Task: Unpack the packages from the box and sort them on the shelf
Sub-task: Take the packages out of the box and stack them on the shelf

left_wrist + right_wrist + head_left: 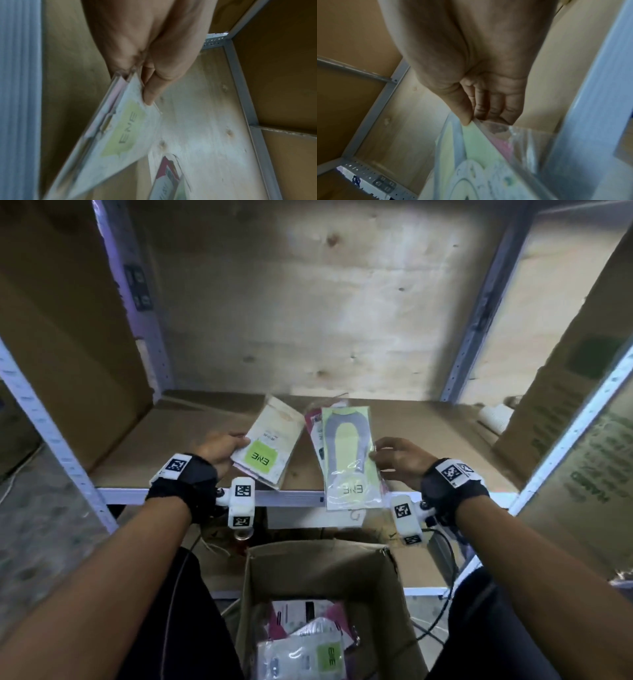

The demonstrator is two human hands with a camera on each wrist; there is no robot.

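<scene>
My left hand [227, 448] grips a thin stack of flat beige sock packages [267, 443] with a green "ENE" label, held over the shelf board [191, 440]; in the left wrist view the thumb [150, 93] presses on the top of the packages [120, 135]. My right hand [390, 455] pinches a second stack by its right edge, topped by a clear packet with a yellow-and-grey sock [347, 453] and with pink-edged packets behind. In the right wrist view the thumb [464, 115] lies on the yellow packet [476, 143]. The open cardboard box [260, 583] below holds more packages [305, 652].
The grey metal shelf frame [294, 497] edges the board in front. Upright posts [144, 313] flank a plywood back wall [308, 302]. Large cardboard boxes stand on the left [61, 320] and right [561, 412]. Cables hang near the box at the right [442, 607].
</scene>
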